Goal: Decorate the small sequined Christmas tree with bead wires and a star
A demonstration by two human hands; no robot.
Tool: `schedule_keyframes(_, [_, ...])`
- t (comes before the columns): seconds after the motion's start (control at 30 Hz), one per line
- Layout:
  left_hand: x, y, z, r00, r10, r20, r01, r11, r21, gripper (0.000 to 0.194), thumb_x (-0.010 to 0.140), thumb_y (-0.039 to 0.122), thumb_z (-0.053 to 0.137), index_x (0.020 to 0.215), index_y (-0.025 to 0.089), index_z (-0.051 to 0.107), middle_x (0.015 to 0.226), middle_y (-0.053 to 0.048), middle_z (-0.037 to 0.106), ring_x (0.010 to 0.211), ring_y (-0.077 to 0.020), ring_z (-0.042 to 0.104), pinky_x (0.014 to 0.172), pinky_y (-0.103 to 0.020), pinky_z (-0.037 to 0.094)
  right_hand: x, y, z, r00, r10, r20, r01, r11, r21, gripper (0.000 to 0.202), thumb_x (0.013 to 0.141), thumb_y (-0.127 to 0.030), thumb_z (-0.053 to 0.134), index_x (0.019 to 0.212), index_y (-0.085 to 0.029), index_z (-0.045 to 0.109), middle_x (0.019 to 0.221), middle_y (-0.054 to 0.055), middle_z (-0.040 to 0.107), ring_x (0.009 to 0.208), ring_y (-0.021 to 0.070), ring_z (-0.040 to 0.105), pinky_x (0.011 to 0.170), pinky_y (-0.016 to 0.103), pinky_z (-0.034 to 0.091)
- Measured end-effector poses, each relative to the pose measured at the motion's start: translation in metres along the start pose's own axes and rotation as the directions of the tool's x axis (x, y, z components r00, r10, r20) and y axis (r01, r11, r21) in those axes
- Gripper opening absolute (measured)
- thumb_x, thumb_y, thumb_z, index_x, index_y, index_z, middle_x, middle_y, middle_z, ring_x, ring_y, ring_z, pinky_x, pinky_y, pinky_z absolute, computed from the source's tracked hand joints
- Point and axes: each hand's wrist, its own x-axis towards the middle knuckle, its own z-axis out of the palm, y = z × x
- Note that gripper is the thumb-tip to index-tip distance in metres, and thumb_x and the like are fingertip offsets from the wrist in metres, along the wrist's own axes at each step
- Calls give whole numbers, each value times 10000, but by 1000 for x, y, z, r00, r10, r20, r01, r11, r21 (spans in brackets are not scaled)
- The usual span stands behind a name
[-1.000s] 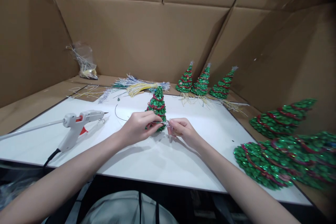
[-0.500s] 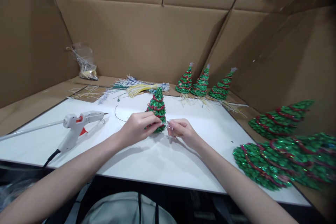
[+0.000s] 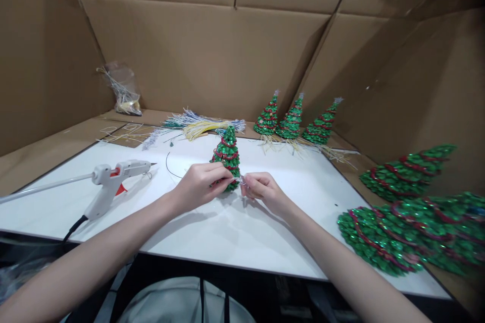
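Note:
My left hand (image 3: 202, 181) pinches one end of a small silvery tinsel piece (image 3: 238, 179) between thumb and fingers. The other end is in the closed fingertips of my right hand (image 3: 267, 193), so the piece spans the short gap between them; its exact shape is too small to make out. Just behind the hands a small green glittery Christmas tree (image 3: 229, 144) with red garland stands upright on the white board (image 3: 212, 232). My left fingers overlap its lower part from this viewpoint, and I cannot tell whether they touch it. No topper shows on this tree.
A white glue gun (image 3: 123, 174) lies on the left with its cord. Bundled white and yellow stems (image 3: 204, 126) lie at the back, beside silvery tinsel (image 3: 151, 139). Three small trees (image 3: 290, 120) stand back right; larger trees (image 3: 382, 237) lie at right. A plastic bag (image 3: 127, 91) leans against cardboard.
My right fingers have shifted slightly around the silvery tinsel piece. My left hand and the small tree have stayed almost where they were.

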Motion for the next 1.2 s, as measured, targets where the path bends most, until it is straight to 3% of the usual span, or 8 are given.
schedule_keyframes(0.87, [1,-1,0,1000,2,11,-1,998,-61,144,892,157,520,790,138,620,651,-11,579,549,-94,491,536,-195,389,0,1,-1,999,-35,-10,34,997,-73,466,834,-531,535,633,-119,618,454,-49,372,409,56,261,424,242,179])
schedule_keyframes(1.0, [2,0,0,1000,-19,20,20,998,-63,158,906,201,511,807,151,623,665,-16,595,563,-100,510,537,-198,397,1,-1,0,999,-31,-22,30,999,-32,468,824,-527,545,613,-116,625,438,-46,381,401,55,256,427,251,153])
schedule_keyframes(1.2, [4,1,-2,1000,-13,-5,13,999,-53,135,898,196,537,840,143,646,691,-24,633,569,-98,528,556,-197,413,2,-2,-2,999,-10,-42,13,996,85,437,800,-483,577,560,-124,642,380,-80,265,376,50,190,437,261,184])
